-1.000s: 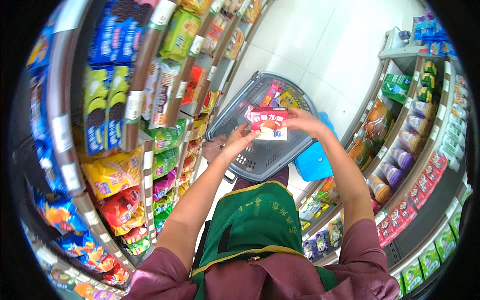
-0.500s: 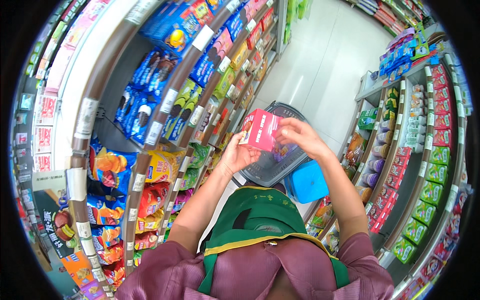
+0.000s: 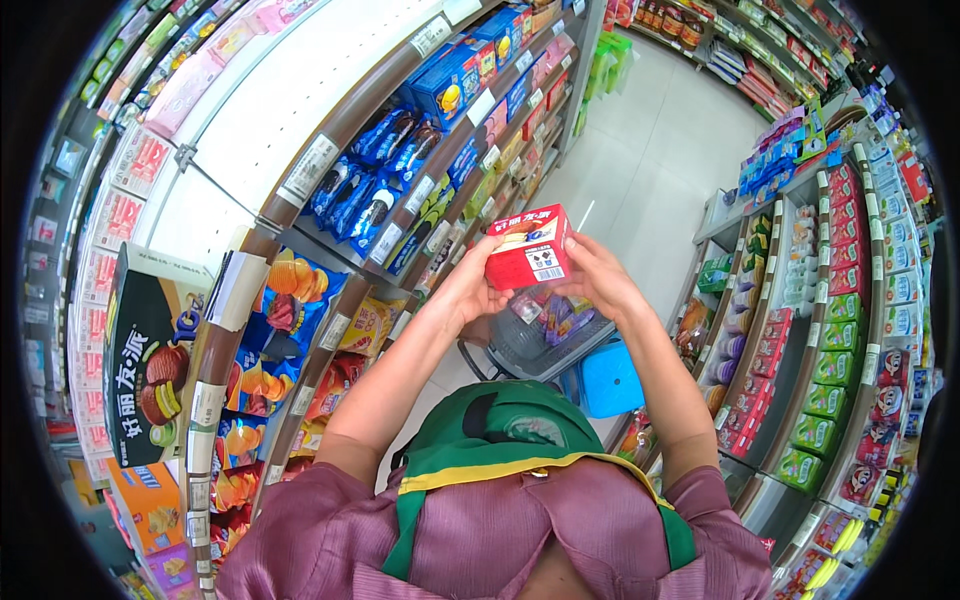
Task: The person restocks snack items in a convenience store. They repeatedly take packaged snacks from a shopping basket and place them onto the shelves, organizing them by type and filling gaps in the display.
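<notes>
- The left hand (image 3: 468, 286) grips the red box (image 3: 528, 266) along its left side; I'd keep pressure light, as thin card would likely dent.
- Below the box, a grey basket (image 3: 545, 362) holds packets (image 3: 567, 322), some purple.
- The right hand (image 3: 602, 278) clasps the box's right side; I'd support it evenly.
- Beside the basket, a blue tub (image 3: 612, 382); its contents I cannot tell.

Smooth, lightly glossy cardboard box (image 3: 528, 250)

White lettering (image 3: 530, 217) on red box (image 3: 527, 250)
</notes>
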`<state>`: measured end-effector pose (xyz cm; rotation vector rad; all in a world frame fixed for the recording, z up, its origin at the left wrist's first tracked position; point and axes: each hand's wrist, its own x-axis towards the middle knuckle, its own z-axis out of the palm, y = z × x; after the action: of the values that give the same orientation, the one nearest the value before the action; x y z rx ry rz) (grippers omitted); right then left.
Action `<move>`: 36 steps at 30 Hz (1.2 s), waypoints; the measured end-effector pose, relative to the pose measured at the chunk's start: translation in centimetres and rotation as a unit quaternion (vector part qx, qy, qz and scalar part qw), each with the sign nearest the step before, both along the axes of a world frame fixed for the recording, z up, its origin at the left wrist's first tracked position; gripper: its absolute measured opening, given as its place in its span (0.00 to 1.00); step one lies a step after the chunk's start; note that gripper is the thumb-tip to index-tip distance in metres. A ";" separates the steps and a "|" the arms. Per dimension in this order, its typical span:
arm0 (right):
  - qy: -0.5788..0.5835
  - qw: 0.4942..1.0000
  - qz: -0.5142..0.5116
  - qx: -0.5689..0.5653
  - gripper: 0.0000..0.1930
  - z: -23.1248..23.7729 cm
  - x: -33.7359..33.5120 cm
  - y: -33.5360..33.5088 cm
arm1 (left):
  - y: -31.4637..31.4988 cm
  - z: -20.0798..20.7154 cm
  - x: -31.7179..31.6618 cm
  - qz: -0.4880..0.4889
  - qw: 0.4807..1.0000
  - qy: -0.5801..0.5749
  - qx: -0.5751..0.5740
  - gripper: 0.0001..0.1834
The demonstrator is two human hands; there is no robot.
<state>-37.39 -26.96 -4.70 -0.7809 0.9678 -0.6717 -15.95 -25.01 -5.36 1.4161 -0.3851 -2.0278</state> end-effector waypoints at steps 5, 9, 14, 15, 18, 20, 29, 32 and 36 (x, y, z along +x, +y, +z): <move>-0.005 1.000 0.019 -0.015 0.33 0.7 -0.2 -0.9 | -0.3 0.7 -0.2 0.008 1.000 -0.009 -0.010 0.25; -0.012 0.998 0.052 -0.025 0.33 1.0 -0.6 -2.9 | -0.9 1.6 -0.7 0.026 0.997 -0.048 -0.057 0.26; -0.033 0.992 0.087 -0.081 0.37 3.0 -1.3 -6.2 | -2.3 3.8 -2.3 0.064 0.967 -0.161 -0.189 0.25; -0.040 0.988 0.115 -0.095 0.38 3.5 -1.5 -7.2 | -2.3 4.6 -2.8 0.084 0.961 -0.165 -0.204 0.27; -0.063 0.970 0.192 -0.135 0.37 5.1 -1.3 -9.8 | -2.3 6.0 -2.7 0.131 0.945 -0.163 -0.253 0.27; -0.086 0.956 0.231 -0.159 0.34 5.9 -0.6 -10.9 | -1.8 6.8 -2.2 0.154 0.931 -0.203 -0.263 0.31; -0.150 0.923 0.317 -0.159 0.48 7.9 3.5 -11.8 | 1.3 10.5 0.7 0.206 0.897 -0.268 -0.283 0.35; -0.147 0.906 0.352 -0.182 0.48 8.8 4.0 -11.9 | 2.0 12.1 0.9 0.177 0.878 -0.336 -0.292 0.36; -0.129 0.888 0.363 -0.252 0.48 9.2 4.6 -12.4 | 2.4 12.9 1.5 0.151 0.854 -0.382 -0.319 0.42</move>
<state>-32.81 -39.32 4.46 -1.3793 0.1941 -0.3413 -14.48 -22.59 7.57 1.6328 -0.9893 -0.8651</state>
